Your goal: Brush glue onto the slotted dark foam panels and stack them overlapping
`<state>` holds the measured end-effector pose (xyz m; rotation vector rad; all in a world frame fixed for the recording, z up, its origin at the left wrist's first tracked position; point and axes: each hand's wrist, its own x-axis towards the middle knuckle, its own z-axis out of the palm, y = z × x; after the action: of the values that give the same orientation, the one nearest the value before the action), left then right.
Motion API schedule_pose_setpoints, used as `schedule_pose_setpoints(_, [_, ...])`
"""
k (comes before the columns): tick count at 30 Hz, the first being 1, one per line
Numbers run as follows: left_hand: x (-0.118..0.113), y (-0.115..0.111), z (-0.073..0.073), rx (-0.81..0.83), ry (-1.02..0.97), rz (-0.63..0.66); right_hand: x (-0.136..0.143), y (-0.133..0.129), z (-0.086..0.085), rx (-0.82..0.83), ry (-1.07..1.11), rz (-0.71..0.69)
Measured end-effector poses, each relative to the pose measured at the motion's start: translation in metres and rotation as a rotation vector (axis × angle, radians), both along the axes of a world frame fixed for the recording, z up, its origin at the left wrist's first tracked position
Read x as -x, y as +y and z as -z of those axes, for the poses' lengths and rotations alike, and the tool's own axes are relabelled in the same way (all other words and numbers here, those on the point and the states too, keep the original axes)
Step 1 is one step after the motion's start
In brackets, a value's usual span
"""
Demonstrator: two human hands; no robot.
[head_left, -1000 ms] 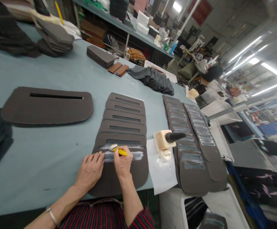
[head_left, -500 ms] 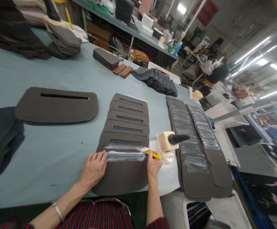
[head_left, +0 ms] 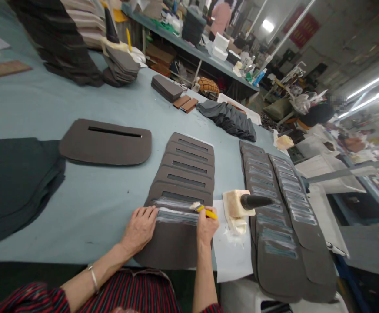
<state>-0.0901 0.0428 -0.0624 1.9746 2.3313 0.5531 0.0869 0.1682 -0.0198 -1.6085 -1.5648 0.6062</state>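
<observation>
Overlapping dark brown slotted panels [head_left: 170,248] lie fanned in a column before me. White glue-like smears surround the slot of the nearest panel. My right hand [head_left: 207,228] is closed around a yellow-handled brush [head_left: 211,214], its pale bristles low over the smeared strip by the slot. My left hand [head_left: 140,228] lies flat at the panels' left edge, fingers stretched toward the smeared slot and holding nothing. Right of the column, a cream-crusted block-shaped container [head_left: 236,204] with a black cone-shaped nozzle rests on a white sheet [head_left: 231,254].
Two columns of smeared slotted panels [head_left: 279,278] lie at the right. Another slotted panel stack [head_left: 111,150] and dark fabric pieces [head_left: 16,187] lie to the left. Along the table's far side are small brown blocks [head_left: 189,105] and bunched dark fabric [head_left: 227,119].
The brush in my right hand has shifted slightly left along the smeared strip. My left hand stays at the panel edge. The camera view has turned left, showing more of the table there.
</observation>
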Motion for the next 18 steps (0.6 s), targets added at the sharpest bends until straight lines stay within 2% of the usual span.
schedule_pose_setpoints(2, [0.003, 0.007, -0.006, -0.002, -0.068, -0.062, 0.005, 0.006, -0.005, 0.01, 0.026, 0.001])
schedule_pose_setpoints(5, [0.013, 0.02, -0.011, -0.05, -0.13, -0.133, 0.05, -0.005, -0.003, 0.037, 0.108, -0.196])
schedule_pose_setpoints(7, [0.019, 0.027, -0.011, -0.068, -0.12, -0.093, 0.083, -0.015, 0.003, 0.027, 0.137, -0.338])
schedule_pose_setpoints(9, [0.024, 0.03, -0.009, -0.053, -0.087, -0.032, 0.097, -0.018, 0.011, 0.015, 0.127, -0.417])
schedule_pose_setpoints(11, [0.025, 0.031, -0.007, -0.028, -0.058, -0.013, 0.085, -0.011, 0.018, 0.021, 0.084, -0.412])
schedule_pose_setpoints(13, [0.024, 0.03, -0.006, -0.011, -0.046, -0.021, 0.051, 0.004, 0.02, 0.03, 0.014, -0.336])
schedule_pose_setpoints(16, [0.023, 0.028, -0.006, -0.008, -0.046, -0.021, 0.003, 0.028, 0.013, -0.02, -0.164, -0.153])
schedule_pose_setpoints(18, [0.023, 0.028, -0.007, -0.01, -0.046, -0.021, -0.003, 0.033, 0.004, -0.081, -0.26, -0.051])
